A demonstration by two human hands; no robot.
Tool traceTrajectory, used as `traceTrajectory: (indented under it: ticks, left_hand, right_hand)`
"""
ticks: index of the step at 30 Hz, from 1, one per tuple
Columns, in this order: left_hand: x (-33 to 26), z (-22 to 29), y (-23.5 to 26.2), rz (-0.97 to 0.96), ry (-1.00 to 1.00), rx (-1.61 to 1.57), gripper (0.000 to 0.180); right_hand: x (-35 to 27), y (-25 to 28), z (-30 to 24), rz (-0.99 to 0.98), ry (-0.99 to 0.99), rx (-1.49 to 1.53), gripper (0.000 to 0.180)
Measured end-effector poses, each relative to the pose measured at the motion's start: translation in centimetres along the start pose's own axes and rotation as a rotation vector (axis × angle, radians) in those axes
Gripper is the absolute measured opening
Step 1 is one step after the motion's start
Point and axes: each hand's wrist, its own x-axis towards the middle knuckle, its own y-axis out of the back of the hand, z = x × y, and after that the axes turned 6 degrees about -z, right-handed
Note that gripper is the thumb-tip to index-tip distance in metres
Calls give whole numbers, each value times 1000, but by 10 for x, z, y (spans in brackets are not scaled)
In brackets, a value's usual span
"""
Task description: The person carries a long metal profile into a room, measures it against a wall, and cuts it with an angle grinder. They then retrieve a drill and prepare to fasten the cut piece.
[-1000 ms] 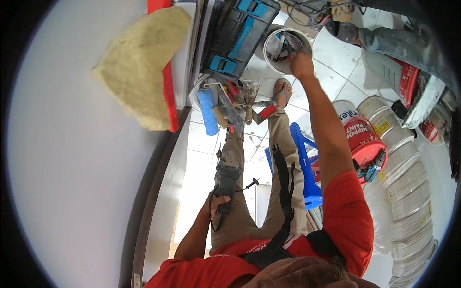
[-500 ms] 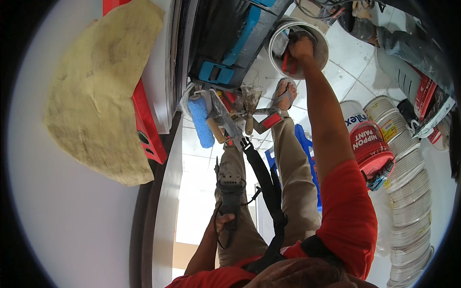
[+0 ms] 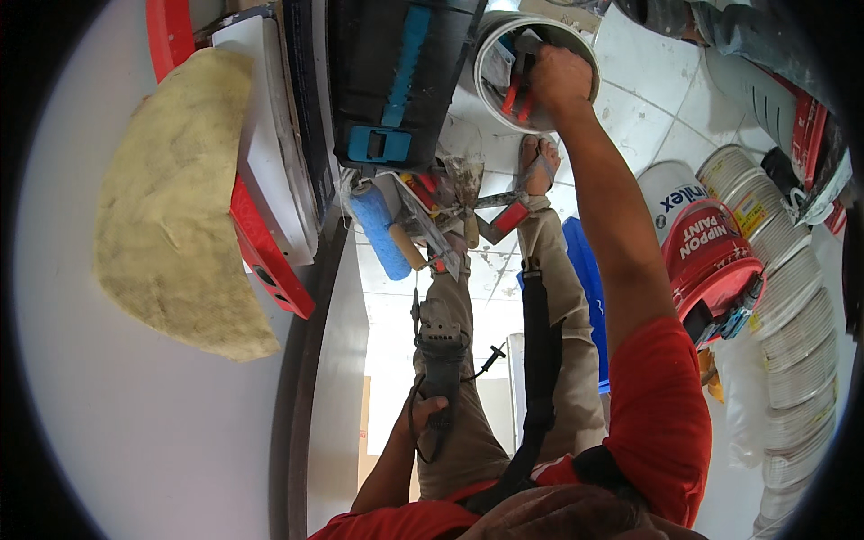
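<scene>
My left hand (image 3: 432, 412) is wrapped round the black rear of a corded power drill (image 3: 441, 353), held upright over my left leg. The drill has a grey metal front, a thin bit pointing away from me and a looped cord. A small T-shaped key (image 3: 492, 358) sticks out beside it. My right hand (image 3: 562, 79) reaches into a white bucket (image 3: 589, 43) with its fingers curled. Next to these fingers are a dark metal tool head (image 3: 529, 41) and red tool handles (image 3: 512, 95). What the fingers grip is hidden.
A black tool case (image 3: 369, 90) with blue latches stands left of the bucket. Nearer are a blue paint roller (image 3: 380, 232), a scraper (image 3: 466, 184) and other hand tools. A red pail (image 3: 711, 252) and stacked white lids (image 3: 792, 306) stand right. A yellowish cloth (image 3: 180, 216) hangs left.
My right hand has shifted within the bucket, and more of the dark tool head shows beside it. The black strap hangs farther right. My left hand keeps hold of the drill.
</scene>
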Motion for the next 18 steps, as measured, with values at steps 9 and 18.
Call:
traceTrajectory:
  ticks: [9,18]
  left_hand:
    - [-4,10,-4,30,38,6,57]
    - [6,-1,3,-52,5,-13,54]
  right_hand:
    - [-92,-5,-38,-140,-22,311,28]
    - [-73,-15,-27,-35,14,793,36]
